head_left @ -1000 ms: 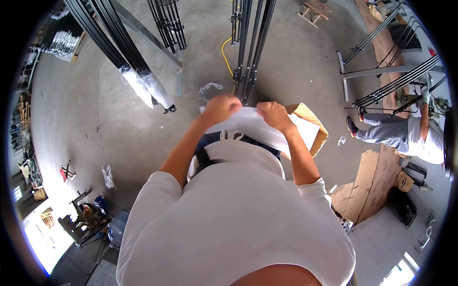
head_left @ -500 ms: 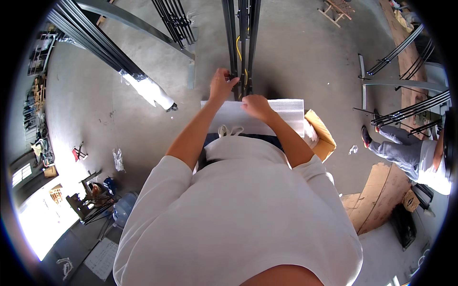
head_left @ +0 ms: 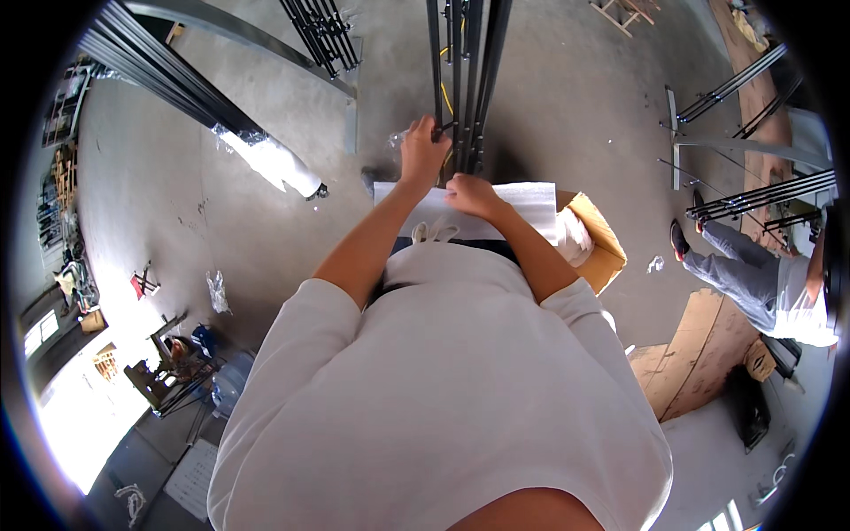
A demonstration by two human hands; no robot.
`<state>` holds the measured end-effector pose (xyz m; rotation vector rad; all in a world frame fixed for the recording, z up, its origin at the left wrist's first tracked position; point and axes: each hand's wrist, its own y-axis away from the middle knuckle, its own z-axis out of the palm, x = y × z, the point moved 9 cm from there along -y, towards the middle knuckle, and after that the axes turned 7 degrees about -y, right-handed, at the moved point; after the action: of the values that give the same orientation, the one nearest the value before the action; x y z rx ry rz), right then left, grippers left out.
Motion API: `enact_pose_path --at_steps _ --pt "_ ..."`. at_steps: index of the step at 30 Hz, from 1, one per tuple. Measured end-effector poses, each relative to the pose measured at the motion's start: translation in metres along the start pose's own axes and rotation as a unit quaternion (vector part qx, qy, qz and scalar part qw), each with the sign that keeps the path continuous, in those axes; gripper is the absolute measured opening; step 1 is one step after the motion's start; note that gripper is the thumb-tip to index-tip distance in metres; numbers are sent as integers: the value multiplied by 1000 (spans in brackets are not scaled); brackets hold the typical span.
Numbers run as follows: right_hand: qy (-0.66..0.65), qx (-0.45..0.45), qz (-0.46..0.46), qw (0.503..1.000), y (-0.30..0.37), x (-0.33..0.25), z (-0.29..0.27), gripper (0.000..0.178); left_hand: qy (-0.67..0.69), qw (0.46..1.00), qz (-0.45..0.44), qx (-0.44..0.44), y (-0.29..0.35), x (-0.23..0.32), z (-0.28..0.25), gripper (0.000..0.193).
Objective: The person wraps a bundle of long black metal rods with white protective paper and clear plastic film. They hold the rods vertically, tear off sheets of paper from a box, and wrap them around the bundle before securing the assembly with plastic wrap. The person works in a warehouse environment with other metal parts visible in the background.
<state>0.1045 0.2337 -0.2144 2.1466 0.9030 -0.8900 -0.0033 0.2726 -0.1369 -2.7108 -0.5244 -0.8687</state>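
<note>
Several long black bars (head_left: 474, 84) run down from the top edge to a spot just beyond my lap. My left hand (head_left: 423, 155) has its fingers closed at the lower part of the leftmost bar (head_left: 435, 66), beside a small dark fitting. Nearer to me, my right hand (head_left: 472, 194) is curled shut at the lower ends of the bars; what lies inside its fingers is hidden. Behind the bars hangs a thin yellow cord (head_left: 446, 93). A white foam sheet (head_left: 527, 205) lies across in front of my waist, under my right hand.
An open cardboard box (head_left: 604, 248) with white wrapping (head_left: 574, 239) stands right of my lap. At left, a bundle of black bars (head_left: 177, 80) ends in white wrap. Racked rods (head_left: 761, 195) and another person (head_left: 744, 274) are at the right. Cardboard sheets (head_left: 691, 354) lie on the floor.
The bars have shifted right at the top and spread apart, with the leftmost one standing off from the others. My left hand has moved slightly right and its fingers have curled in.
</note>
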Motion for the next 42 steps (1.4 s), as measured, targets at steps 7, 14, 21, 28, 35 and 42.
enact_pose_path --at_steps 7,14,21,28,35,42 --pt "-7 44 -6 999 3 28 -3 21 214 971 -69 -84 9 -30 19 13" --pt "12 -5 52 999 4 32 -8 24 363 884 -40 -291 -8 -11 43 38" --pt "64 97 136 984 4 32 -35 25 406 806 -65 -426 -2 -2 65 35" --pt "51 187 154 969 19 45 -44 26 319 842 52 -433 9 5 64 26" --pt "-36 63 114 991 24 39 -38 23 323 796 27 -511 25 8 61 31" --pt "-56 86 -20 994 20 20 -44 14 75 834 149 -526 41 18 31 69"
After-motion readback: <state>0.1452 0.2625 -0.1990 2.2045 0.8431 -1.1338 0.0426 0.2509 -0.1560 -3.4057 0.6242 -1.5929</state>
